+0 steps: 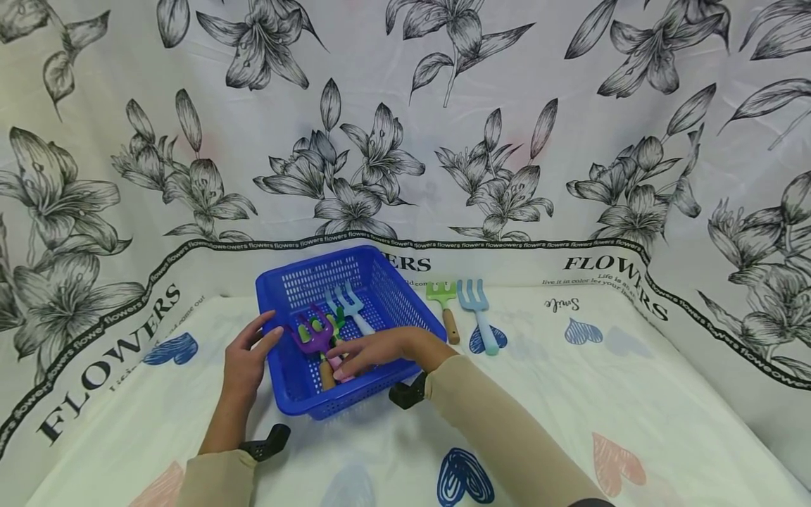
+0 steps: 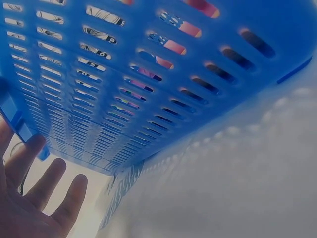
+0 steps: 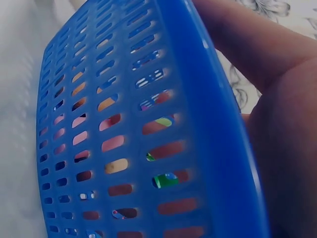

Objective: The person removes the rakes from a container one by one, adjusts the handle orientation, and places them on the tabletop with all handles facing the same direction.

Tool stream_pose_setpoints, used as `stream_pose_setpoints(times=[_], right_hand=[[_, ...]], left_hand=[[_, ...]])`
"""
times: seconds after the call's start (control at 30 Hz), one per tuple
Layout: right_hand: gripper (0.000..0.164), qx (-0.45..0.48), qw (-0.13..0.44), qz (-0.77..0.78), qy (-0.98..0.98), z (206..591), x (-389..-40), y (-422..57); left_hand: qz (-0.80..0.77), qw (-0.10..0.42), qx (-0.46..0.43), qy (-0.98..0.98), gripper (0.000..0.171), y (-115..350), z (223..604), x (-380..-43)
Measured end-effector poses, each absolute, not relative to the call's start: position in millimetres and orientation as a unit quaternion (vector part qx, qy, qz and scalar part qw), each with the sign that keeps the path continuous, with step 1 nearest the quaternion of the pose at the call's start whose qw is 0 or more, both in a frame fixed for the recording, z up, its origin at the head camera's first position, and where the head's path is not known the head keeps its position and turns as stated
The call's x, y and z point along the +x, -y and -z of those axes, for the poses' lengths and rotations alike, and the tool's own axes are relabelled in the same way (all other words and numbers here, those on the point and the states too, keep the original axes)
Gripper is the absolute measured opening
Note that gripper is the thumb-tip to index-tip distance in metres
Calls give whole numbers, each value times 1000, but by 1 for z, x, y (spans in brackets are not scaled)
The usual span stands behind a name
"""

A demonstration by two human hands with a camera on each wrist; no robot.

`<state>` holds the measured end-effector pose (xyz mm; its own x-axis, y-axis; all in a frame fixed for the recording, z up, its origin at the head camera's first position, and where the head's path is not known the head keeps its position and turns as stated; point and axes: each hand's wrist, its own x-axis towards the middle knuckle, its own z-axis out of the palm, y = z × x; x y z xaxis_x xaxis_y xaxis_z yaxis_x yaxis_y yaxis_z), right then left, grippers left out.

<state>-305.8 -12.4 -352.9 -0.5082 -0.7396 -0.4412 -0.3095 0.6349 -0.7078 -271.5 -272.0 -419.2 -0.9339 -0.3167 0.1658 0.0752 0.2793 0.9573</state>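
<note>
A blue slotted basket (image 1: pixel 298 406) stands upright at a slant, a purple fork (image 1: pixel 315 343) inside, tines pointing toward its far side.

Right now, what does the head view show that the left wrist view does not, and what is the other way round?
Only the head view: the inside of the basket from above, and the green fork and blue fork lying outside it, to its right.
Only the left wrist view: pink parts, seen from outside through the basket.
Both: the basket and the left hand.
</note>
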Motion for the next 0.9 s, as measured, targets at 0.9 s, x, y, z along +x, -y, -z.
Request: stream_pose_setpoints(times=[0.9], right_hand=[[60, -329, 310, 252, -856, 356, -306, 14]], left_hand=[[598, 167, 78, 780, 58, 272, 422, -272]])
